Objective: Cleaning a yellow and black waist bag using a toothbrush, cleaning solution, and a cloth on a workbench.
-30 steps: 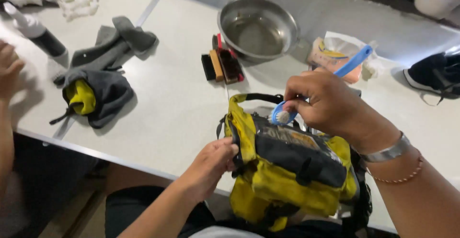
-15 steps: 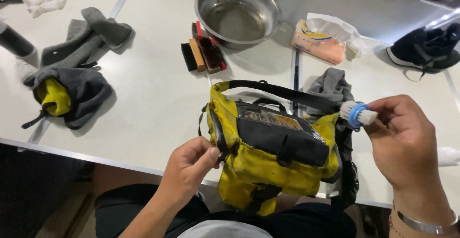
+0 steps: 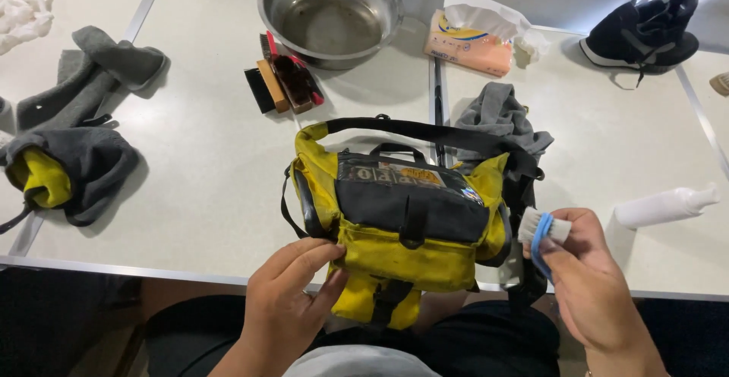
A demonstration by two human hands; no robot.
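A yellow and black bag [image 3: 402, 217] with a black strap stands at the near table edge, partly over my lap. My left hand [image 3: 292, 301] pinches its lower left yellow corner. My right hand [image 3: 588, 286] is closed around a small blue-handled brush [image 3: 541, 233] with white bristles, held just right of the bag. The bristles point up and toward the bag's side.
A steel bowl [image 3: 334, 12] sits at the back, with several brushes [image 3: 285, 81] beside it. A tissue pack [image 3: 474, 39], a black shoe [image 3: 645, 31], a white bottle [image 3: 664, 206], grey cloths [image 3: 497, 115] and a grey-yellow bundle [image 3: 64, 172] lie around the white table [image 3: 197, 179].
My right hand carried the brush from above the bag down to its right side. The bag now faces me more squarely, and my left hand shifted lower onto its corner.
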